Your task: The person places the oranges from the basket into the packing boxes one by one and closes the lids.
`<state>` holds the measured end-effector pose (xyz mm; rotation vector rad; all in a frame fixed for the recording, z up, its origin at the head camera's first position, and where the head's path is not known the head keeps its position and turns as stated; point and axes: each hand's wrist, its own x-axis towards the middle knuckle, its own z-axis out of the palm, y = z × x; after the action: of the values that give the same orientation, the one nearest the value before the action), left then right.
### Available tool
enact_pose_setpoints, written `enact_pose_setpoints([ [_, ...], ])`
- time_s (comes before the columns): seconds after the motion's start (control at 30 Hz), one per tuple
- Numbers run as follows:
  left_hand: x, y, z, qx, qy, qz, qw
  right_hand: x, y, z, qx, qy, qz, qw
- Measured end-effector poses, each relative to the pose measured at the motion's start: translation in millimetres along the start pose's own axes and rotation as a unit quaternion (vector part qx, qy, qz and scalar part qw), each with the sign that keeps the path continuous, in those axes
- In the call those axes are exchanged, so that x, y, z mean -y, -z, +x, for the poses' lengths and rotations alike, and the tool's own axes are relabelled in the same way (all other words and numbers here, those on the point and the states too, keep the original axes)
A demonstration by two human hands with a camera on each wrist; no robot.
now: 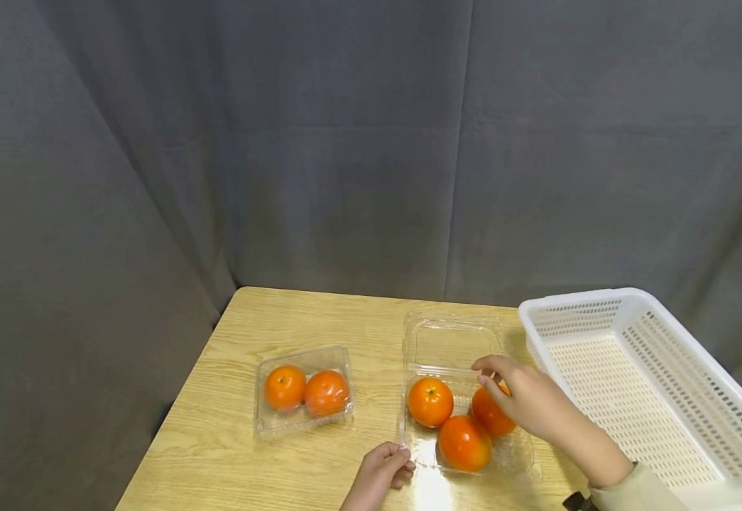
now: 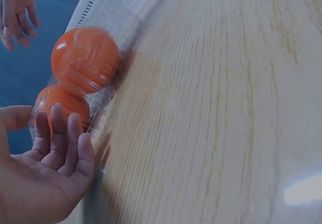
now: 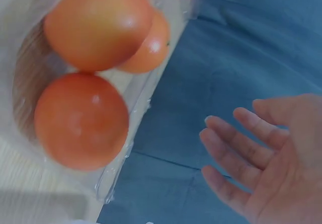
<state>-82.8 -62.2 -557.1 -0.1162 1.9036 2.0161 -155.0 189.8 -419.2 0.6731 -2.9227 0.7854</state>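
Observation:
A clear plastic clamshell container (image 1: 517, 454) lies with its lid (image 1: 454, 344) folded back. Inside are three round fruits: an orange one with a small stem mark (image 1: 431, 402), a larger orange-red one in front (image 1: 465, 443) and another at right (image 1: 490, 411). My left hand (image 1: 380, 472) holds the container's near left corner, thumb and fingertips at its edge in the left wrist view. Over the right-hand fruit hovers my right hand (image 1: 527, 397), partly covering it. Its fingers (image 3: 236, 156) are spread and loosely bent, with nothing held, in the right wrist view.
Left on the wooden table (image 1: 217, 454) sits a closed clear container (image 1: 268, 426) with two orange-red fruits. A white perforated plastic basket (image 1: 633, 397) stands at the right. Behind the table hangs a dark grey curtain (image 1: 345, 177).

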Motion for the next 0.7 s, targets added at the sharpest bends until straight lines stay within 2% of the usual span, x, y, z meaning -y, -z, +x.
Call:
enact_pose_setpoints([
  [0.1, -0.4, 0.1, -0.6, -0.006, 0.004, 0.002, 1.0, -5, 1.2, 9, 0.004, 0.012, -0.014, 1.0],
  [0.37, 0.9, -2.2, -3.0, -0.016, 0.007, 0.007, 0.9998, -8, -0.7, 26, -0.009, 0.012, -0.084, 0.996],
  [0.47, 3.1, -2.4, -2.9, -0.021, 0.007, 0.004, 0.9997, -10, -4.8, 31, -0.004, 0.025, -0.103, 0.994],
  [0.5, 12.9, -0.3, 2.2, -0.02, 0.008, 0.001, 0.9998, -10, -6.7, 34, -0.004, 0.029, -0.11, 0.994],
  [0.7, 11.3, 1.4, 1.8, -0.018, 0.008, 0.001, 0.9998, -11, -18.6, 50, -0.017, 0.034, -0.151, 0.988],
])
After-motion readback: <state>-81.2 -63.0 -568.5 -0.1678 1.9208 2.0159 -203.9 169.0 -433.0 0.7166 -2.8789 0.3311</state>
